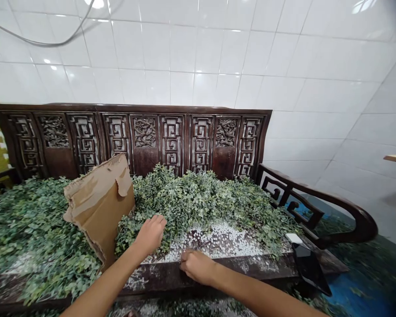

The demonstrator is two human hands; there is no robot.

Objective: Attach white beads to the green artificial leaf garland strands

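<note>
My left hand (151, 234) is closed at the edge of a heap of green leafy sprigs (198, 193), its fingers curled. What it grips, if anything, is hidden. My right hand (197, 266) is closed too, low over the front edge of the dark wooden bench (171, 277). Whatever sits in its fingers cannot be made out. Between and beyond the hands lie many small white round pieces (222, 240), scattered over the bench seat. The sprigs look like artificial foliage.
A torn cardboard sheet (108, 207) stands upright left of my hands, with more green sprigs (46, 233) beyond it. A black phone-like device (310, 266) and a small white case (293, 238) lie at the right end, near the curved armrest (320, 198). White tiles cover the wall.
</note>
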